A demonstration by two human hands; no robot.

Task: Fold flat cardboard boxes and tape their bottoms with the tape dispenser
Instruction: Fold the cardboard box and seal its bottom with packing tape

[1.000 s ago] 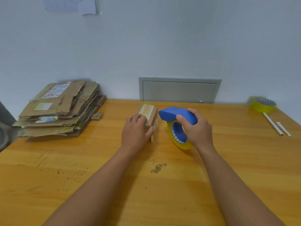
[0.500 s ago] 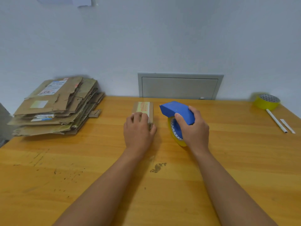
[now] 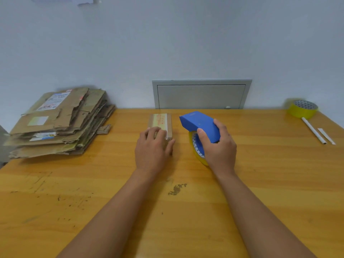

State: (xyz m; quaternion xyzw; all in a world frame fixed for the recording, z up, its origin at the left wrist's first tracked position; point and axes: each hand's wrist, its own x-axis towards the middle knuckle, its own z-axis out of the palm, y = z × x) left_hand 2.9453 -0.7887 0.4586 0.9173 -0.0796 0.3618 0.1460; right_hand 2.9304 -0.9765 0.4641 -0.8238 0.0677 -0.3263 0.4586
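A small box (image 3: 161, 124) is sitting on the desk (image 3: 270, 183) near the middle of its far edge, with a strip of tape running along its top. The left hand (image 3: 153, 150) is resting on the near end of the box, fingers curling over the top and thumb lying against the right side, so it is gripping the box. Just beside the box, to its right and apart from it, the right hand (image 3: 220, 148) is wrapping round the blue dispenser (image 3: 200, 125), thumb on the left face and fingers over the top; a yellow tape roll (image 3: 195, 148) is showing under the blue body, its lower edge close to the desk. Whether the roll is touching the wood I cannot tell. A stack of flat boxes (image 3: 57, 121) is lying at the far left corner, reaching to the left edge. At the far right corner a spare yellow roll (image 3: 302, 109) is standing, with a white stick (image 3: 313, 130) and a white strip (image 3: 326, 135) lying just nearer along the right edge. A grey panel (image 3: 201, 94) is sitting in the wall behind the far edge.
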